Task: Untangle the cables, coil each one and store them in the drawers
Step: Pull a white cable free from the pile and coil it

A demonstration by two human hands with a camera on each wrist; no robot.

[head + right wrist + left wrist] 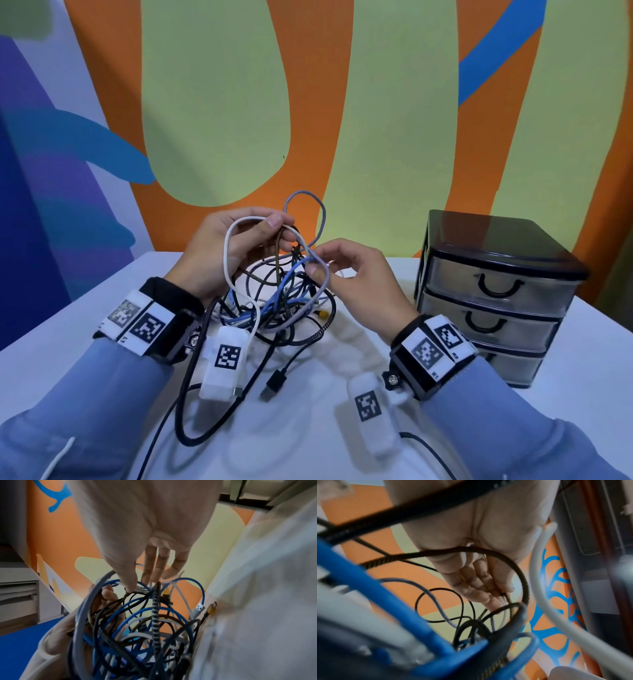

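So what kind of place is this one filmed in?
Probably a staged indoor recording setup, not a home or workshop: a white table set against a brightly painted mural wall, with a small drawer unit, a cable tangle and coded tags strapped to both wrists.

White table (pixel 582 411), wall mural (pixel 376 102) behind in orange, pale green, blue and purple shapes

your cable tangle (pixel 281 301) lies on the table (pixel 565 404), between your hands. the drawers (pixel 493 301) stand to its right.
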